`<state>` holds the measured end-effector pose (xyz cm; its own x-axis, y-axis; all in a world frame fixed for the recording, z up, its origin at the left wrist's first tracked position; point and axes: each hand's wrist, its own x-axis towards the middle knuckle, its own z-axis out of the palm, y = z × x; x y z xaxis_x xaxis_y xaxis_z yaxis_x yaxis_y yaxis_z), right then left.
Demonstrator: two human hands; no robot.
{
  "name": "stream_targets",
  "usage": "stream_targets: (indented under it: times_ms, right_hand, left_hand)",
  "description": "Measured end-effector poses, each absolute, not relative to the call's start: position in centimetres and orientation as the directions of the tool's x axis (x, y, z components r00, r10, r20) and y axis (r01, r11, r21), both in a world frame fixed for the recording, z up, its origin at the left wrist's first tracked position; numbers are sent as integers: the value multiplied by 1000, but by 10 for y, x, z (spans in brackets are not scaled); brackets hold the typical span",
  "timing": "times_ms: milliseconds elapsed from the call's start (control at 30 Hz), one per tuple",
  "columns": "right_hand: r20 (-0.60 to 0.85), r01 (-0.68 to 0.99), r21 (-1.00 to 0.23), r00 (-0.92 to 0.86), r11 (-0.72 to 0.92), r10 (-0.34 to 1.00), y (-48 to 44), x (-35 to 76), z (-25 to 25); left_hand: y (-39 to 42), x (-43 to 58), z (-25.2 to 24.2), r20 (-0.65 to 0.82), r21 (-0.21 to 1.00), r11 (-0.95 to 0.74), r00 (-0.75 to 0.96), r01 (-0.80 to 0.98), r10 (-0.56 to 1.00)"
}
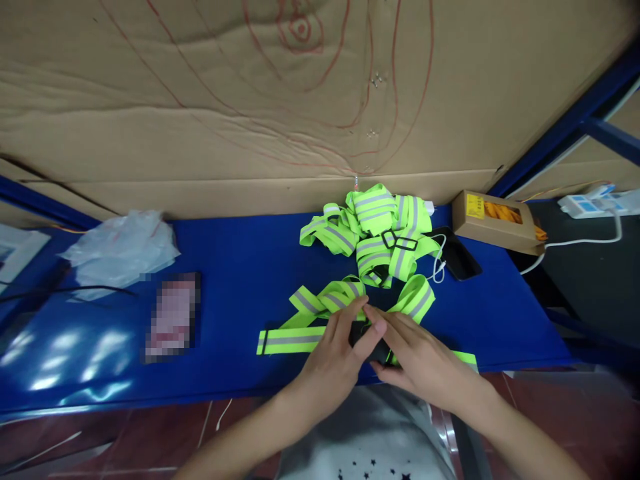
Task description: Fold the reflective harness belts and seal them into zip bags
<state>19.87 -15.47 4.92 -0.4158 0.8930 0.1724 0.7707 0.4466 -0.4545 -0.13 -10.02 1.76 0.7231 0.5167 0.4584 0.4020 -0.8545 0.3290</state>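
Near the table's front edge, a neon-yellow reflective strap (293,341) with a grey stripe lies partly unrolled, black sliders on it. My left hand (340,343) is closed over its middle from the left. My right hand (417,350) closes on it from the right, the fingertips of both meeting above. Between them shows a dark piece (357,331) on the strap, mostly covered by my fingers, so its kind cannot be made out. Just beyond my hands sits a pile of rolled reflective straps (375,213) with black buckles (404,243).
A black phone (457,255) and white cable (439,270) lie right of the pile, beside an open cardboard box (495,220) holding orange items. At left are a clear plastic bag (123,250) and a blurred pinkish rectangle (173,317). A cardboard wall (225,147) backs the blue table (225,253).
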Motion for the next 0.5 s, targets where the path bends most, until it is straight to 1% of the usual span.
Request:
stream_targets:
  times_ms: [100,167,233,300,367,433,500]
  right_hand:
    - [145,744,-516,-412,424,900,-157,199,52]
    - [149,723,-550,-407,418,901,-158,201,56]
    - [170,697,-586,-394,414,903,-158,206,65]
    - [212,670,-613,-371,419,904,-157,210,76]
    - [272,646,-620,-355,445,894,-154,212,89]
    - [324,629,-618,-343,472,882,-149,213,104]
    - [345,585,-656,-329,477,879,-140,214,117]
  left_hand:
    - [-103,-5,20,448,431,-839,728,332,518]
    - [-99,-14,32,380,525,-802,765,285,521]
    - [-89,-27,51,276,637,-732,814,243,511]
    - [-75,-39,72,210,753,-635,850,175,482]
    - [-59,-46,88,167,860,-498,862,109,478]
    - [-44,-43,100,119,933,-353,870,66,478]
    - [-33,-34,109,61,974,-220,873,54,484]
